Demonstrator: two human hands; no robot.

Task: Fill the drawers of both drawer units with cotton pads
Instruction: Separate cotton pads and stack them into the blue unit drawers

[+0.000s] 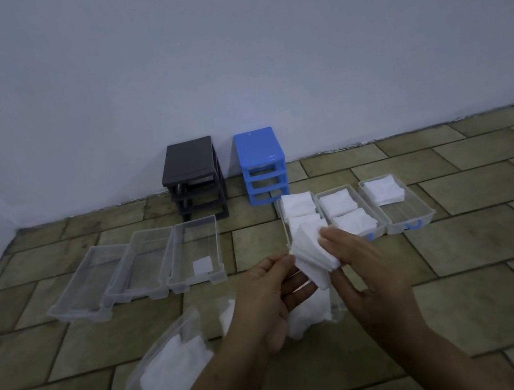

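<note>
Both hands hold a fanned stack of cotton pads [315,258] over the tiled floor [464,262]: left hand [274,297] fingers curled under it, right hand [357,256] pinching its upper edge. Beyond, three clear drawers with pads [358,211] before the blue unit [262,166]; three near-empty clear drawers [145,268] before the dark unit [195,178]. Pad bags [172,369] are blurred, partly hidden by forearms.

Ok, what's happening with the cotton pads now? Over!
Both hands, left hand and right hand, pinch a cotton pad stack. Right drawers partly filled; left drawers almost bare. Nothing in the way.
</note>
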